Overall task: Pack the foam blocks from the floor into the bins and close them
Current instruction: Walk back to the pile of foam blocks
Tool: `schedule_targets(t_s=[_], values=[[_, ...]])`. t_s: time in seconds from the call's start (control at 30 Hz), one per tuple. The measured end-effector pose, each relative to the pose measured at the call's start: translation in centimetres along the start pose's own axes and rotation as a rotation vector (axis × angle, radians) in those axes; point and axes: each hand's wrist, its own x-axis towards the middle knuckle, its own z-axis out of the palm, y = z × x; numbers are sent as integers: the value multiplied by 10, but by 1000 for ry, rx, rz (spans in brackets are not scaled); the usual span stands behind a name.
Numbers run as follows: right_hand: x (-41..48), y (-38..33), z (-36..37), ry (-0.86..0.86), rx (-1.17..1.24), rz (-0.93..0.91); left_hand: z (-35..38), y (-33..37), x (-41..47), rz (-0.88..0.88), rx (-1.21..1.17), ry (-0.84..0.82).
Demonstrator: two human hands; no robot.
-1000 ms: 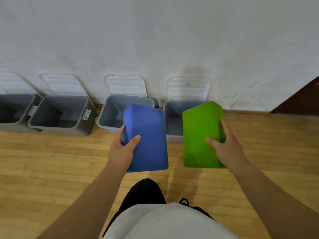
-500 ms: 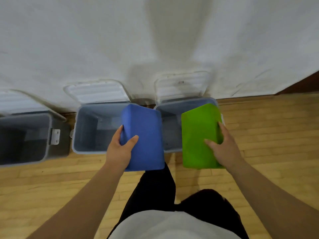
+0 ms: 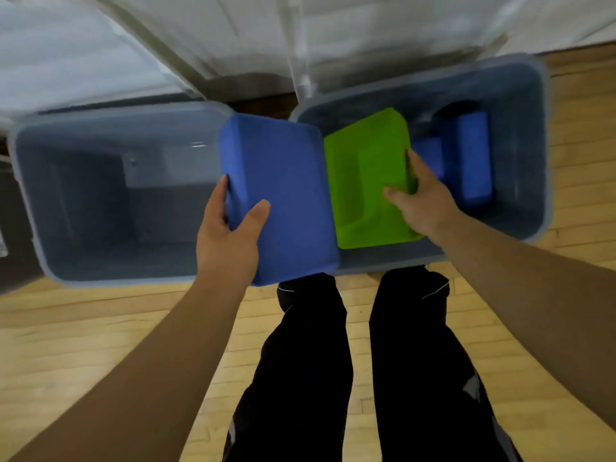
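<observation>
Foam blocks fill both hands. Nearest, black trouser legs (image 3: 300, 361) stand on a pale wood-plank floor (image 3: 100, 328). Above them, the left hand (image 3: 230, 235) grips a blue foam block (image 3: 283, 195) by its left edge, thumb on top, holding it over the gap between two open grey bins. The right hand (image 3: 423, 201) grips a green foam block (image 3: 363, 181), which sits in the mouth of the right bin (image 3: 540, 145), beside another blue block (image 3: 473, 158) lying deeper inside. The left bin (image 3: 30, 208) shows only its bare grey bottom. Behind the bins, translucent lids (image 3: 100, 68) tilt back towards a white wall (image 3: 566, 15), with a dark baseboard (image 3: 260, 103) at its foot.
</observation>
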Motion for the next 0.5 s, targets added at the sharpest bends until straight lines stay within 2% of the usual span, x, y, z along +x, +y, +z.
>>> schedule_targets(t_s=[0.13,0.4,0.5], values=[[36,27,22,-71,2,67,26,-29,18,-15,13,-21],[3,28,27,-330,391,40,73,-32,15,-46,84,-125],[0,32,15,-349,248,-43,99,-26,19,2,117,-214]])
